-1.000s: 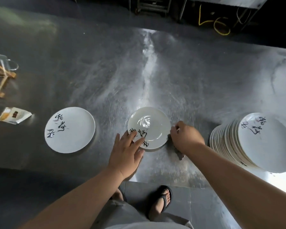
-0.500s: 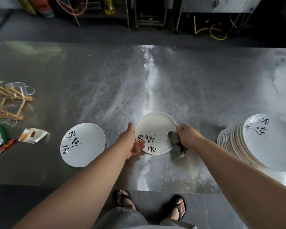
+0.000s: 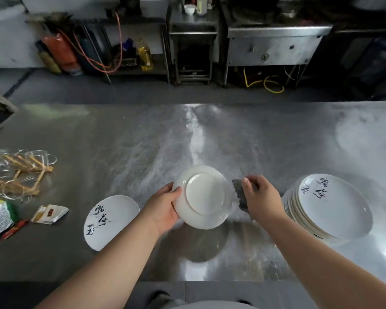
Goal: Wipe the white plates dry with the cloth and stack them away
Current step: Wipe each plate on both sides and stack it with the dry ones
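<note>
Head view: a white plate (image 3: 204, 197) is held off the steel worktop (image 3: 143, 141) with its unprinted underside and foot ring turned to the camera. Half a second earlier it was seen face up, its lettering visible, low over the worktop. Its shadow is cast on the metal below it. The left hand (image 3: 165, 208) is clamped on the plate's left rim, the thumb laid over the underside and the fingers hidden behind. Before, that hand was only set against the near-left edge.

The dark cloth (image 3: 240, 195) is pinched in the right hand (image 3: 262, 199), whose fingers are curled round it. It is now raised just beside the plate's right rim, where earlier it was pressed low at that rim. Whether cloth and plate touch cannot be told.

A single plate (image 3: 110, 221) is left lying face up on the worktop to the left, and a leaning stack of plates (image 3: 330, 206) is kept at the right, both unmoved. Glasses on a wooden rack (image 3: 18, 172) and a small sachet (image 3: 49, 214) are seen at far left. More of the kitchen behind is taken in than before.
</note>
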